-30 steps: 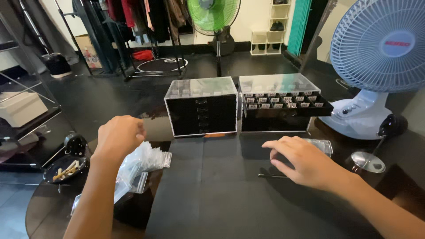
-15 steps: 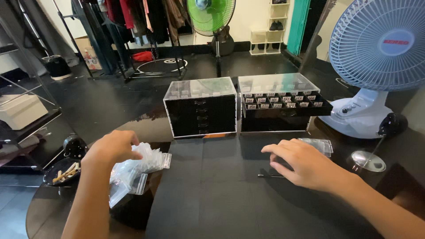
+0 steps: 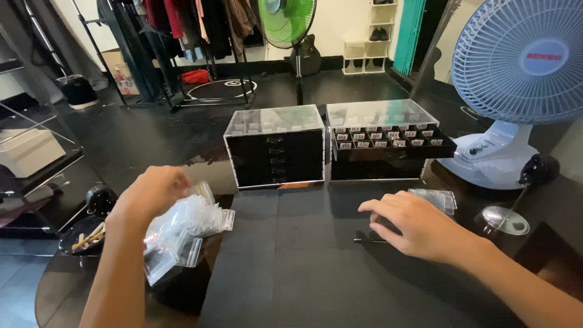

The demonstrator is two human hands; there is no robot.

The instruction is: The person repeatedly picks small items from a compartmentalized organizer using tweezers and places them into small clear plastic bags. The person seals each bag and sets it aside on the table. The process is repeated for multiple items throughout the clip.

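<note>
Right now your left hand [image 3: 149, 195] sits on top of the pile of little clear bags [image 3: 182, 234] at the left side of the dark tabletop [image 3: 291, 267]. Its fingers curl down into the pile, so your grip looks closed on a bag or two, but I cannot tell how many. Pinch just one bag by its edge and lift it slowly, so the others do not slide off the round tabletop edge.

Your right hand [image 3: 419, 228] lies flat with its fingers spread wide and holds nothing. Its fingertips touch a thin dark tool [image 3: 370, 240] lying on the tabletop. A small stack of clear bags [image 3: 436, 199] lies just behind that hand. Press the tool down gently so it does not roll away.

Behind both hands stand two black drawer boxes. The left drawer box [image 3: 274, 149] is shut. The right drawer box [image 3: 382, 143] has its top drawer pulled out, showing many tiny cups.

Half a second ago your left hand was a bit farther left and had only just reached the bags. Now it has gone deeper into the pile. Your right hand has hardly moved.
</note>
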